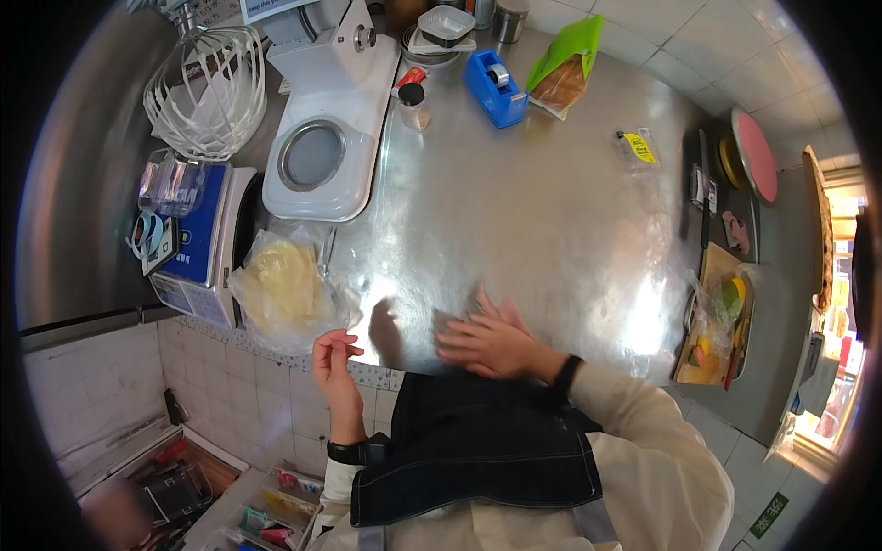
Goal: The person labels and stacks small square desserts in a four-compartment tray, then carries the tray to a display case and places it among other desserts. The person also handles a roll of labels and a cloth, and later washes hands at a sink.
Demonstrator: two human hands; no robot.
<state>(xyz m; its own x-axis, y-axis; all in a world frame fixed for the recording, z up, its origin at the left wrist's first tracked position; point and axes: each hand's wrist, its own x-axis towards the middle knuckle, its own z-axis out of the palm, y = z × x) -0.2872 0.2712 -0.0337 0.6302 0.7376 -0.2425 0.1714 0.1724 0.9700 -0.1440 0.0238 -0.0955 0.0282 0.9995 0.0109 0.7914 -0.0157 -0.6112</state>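
Note:
My left hand [337, 375] is raised at the near edge of the steel worktop [510, 213], its fingers loosely curled with nothing seen between them. Just beyond it lies a clear plastic bag [286, 286] with a pale yellow mass in it, and a small metal utensil [328, 251] rests beside the bag. My right hand [486, 344] is palm down, low over or on the worktop near its front edge, slightly blurred, with its fingers pointing left. Whether it touches the steel cannot be told. No object shows in it.
At the left stand a digital scale [238, 241] and a white stand mixer [331, 165]. A blue tape dispenser [497, 89], a lidded jar [413, 107] and a green-topped pouch [566, 65] are at the back. On the right, a wooden board [689, 370] holds a knife and fruit.

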